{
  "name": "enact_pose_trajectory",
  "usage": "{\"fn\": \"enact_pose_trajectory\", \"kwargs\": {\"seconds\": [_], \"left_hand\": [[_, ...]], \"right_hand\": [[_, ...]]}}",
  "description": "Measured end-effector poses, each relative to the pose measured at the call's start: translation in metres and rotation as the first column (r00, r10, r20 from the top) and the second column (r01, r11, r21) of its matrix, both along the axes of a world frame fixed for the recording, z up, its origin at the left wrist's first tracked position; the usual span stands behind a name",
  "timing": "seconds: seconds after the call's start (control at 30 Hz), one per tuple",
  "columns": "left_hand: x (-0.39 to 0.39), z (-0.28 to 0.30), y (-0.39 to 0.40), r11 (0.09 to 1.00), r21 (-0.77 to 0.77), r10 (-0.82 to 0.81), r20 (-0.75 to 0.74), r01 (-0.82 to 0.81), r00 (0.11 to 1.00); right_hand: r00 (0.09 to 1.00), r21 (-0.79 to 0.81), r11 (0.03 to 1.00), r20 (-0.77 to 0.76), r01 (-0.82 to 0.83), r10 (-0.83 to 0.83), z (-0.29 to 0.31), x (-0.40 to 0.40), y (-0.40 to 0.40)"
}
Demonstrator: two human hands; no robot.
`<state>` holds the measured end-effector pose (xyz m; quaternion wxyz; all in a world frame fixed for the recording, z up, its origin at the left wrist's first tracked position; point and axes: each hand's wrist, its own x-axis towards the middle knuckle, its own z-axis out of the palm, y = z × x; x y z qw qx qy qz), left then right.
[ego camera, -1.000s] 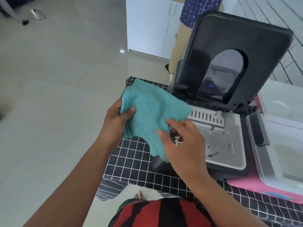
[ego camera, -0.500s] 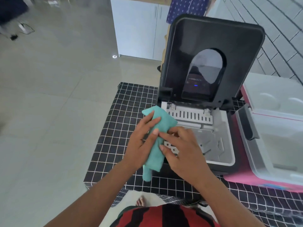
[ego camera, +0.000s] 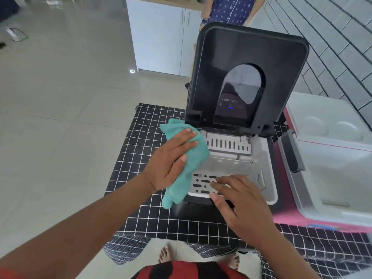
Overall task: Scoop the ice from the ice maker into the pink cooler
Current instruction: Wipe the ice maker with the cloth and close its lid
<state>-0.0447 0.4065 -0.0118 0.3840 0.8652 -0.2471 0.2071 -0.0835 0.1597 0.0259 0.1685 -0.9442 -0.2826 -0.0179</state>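
Note:
The black ice maker [ego camera: 239, 57] stands on the table with its lid raised. Its grey inside [ego camera: 259, 158] shows a slotted basket and no ice that I can make out. A teal cloth [ego camera: 193, 158] lies over the maker's left rim, and my left hand [ego camera: 171, 162] presses flat on it. My right hand [ego camera: 241, 202] rests with fingers spread on the basket's front edge and holds nothing. The pink cooler [ego camera: 314, 220] sits to the right with its white lid [ego camera: 326, 125] open.
A black tablecloth with a white grid [ego camera: 145, 216] covers the table; its left and near edges drop to a tiled floor. White cabinets [ego camera: 161, 35] and a person in a blue patterned top [ego camera: 231, 9] stand behind the maker. A tiled wall is at right.
Both hands held the cloth spread in the air, then bunched it. Now the left hand alone presses it on the maker's left rim and the right hand has let go.

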Motion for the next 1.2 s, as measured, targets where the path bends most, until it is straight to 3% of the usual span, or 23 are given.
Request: {"fn": "enact_pose_trajectory", "kwargs": {"seconds": [0.1,0.23,0.5,0.63,0.73,0.97,1.2], "left_hand": [[-0.009,-0.009,0.002,0.998,-0.004,-0.059,0.020,0.059,0.998],[0.014,0.006,0.007,0.998,-0.033,0.059,-0.004,-0.059,0.998],[-0.033,-0.015,-0.016,0.989,-0.145,0.037,-0.020,-0.040,0.999],[-0.054,-0.026,-0.037,0.974,-0.160,0.167,0.019,-0.162,0.986],[-0.071,-0.030,-0.057,0.932,-0.201,0.314,0.035,-0.301,0.949],[-0.102,-0.035,-0.104,0.791,-0.114,0.611,0.086,-0.601,0.787],[-0.103,-0.038,-0.148,0.634,0.205,0.684,0.300,-0.746,0.664]], "right_hand": [[1.000,-0.015,1.000,-0.001,-0.025,0.025,0.000,0.000,0.000],[0.999,-0.040,0.998,-0.005,-0.050,0.050,0.003,0.001,0.001],[0.982,-0.063,0.980,-0.027,-0.188,0.186,0.007,0.006,-0.021],[0.979,-0.242,0.952,0.031,-0.188,0.201,0.004,0.010,-0.057],[0.982,-0.277,0.948,0.054,-0.158,0.179,-0.002,0.017,-0.086],[0.960,-0.051,0.962,0.071,-0.267,0.270,-0.026,0.027,-0.118],[0.942,0.266,0.903,0.083,-0.336,0.326,-0.039,0.034,-0.121]]}}
